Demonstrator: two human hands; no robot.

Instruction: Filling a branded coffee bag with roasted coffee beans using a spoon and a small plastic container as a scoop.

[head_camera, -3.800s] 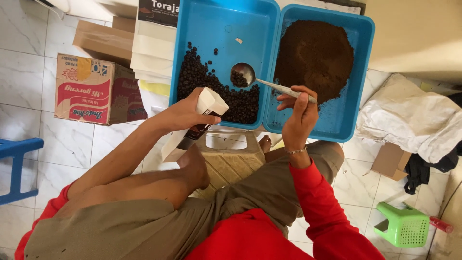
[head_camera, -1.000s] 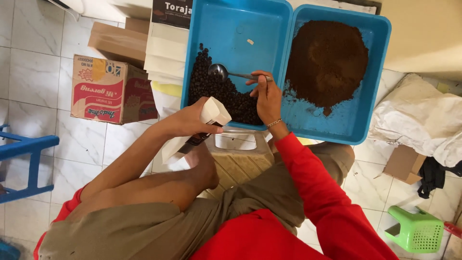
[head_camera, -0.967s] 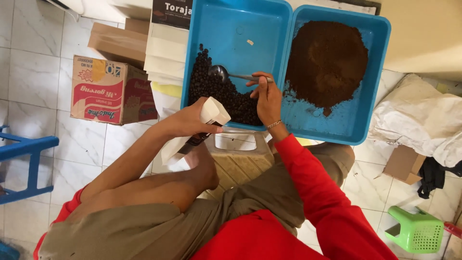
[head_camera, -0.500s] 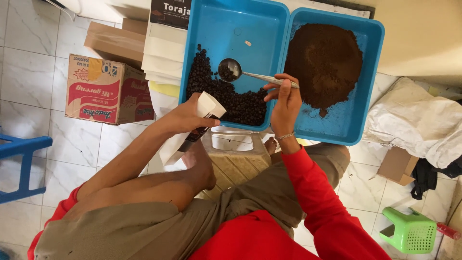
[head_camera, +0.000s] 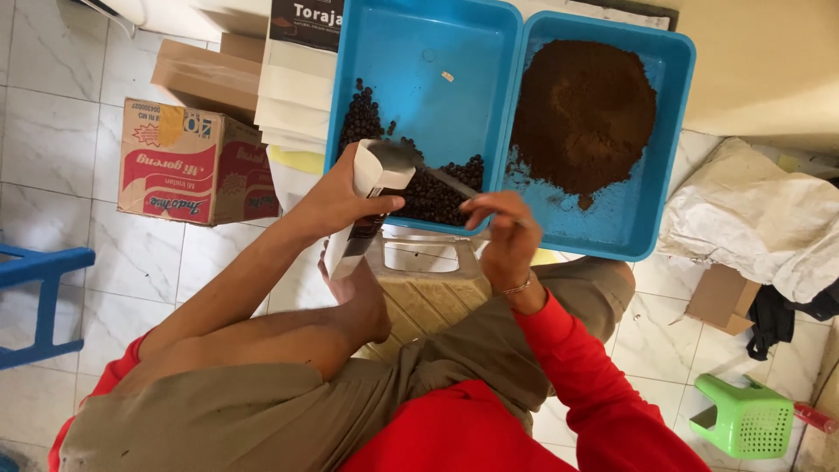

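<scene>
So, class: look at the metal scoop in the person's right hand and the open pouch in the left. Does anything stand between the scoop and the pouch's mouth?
Nothing visible does. The scoop in the right hand already sits at the open mouth of the white pouch, held by the left hand over the coffee beans in the blue tray.

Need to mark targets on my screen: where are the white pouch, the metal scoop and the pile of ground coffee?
white pouch [head_camera: 377, 179], head view, upper side panel near its open mouth.
metal scoop [head_camera: 450, 183], head view, middle of its handle.
pile of ground coffee [head_camera: 584, 114], head view, centre of the heap.
</scene>
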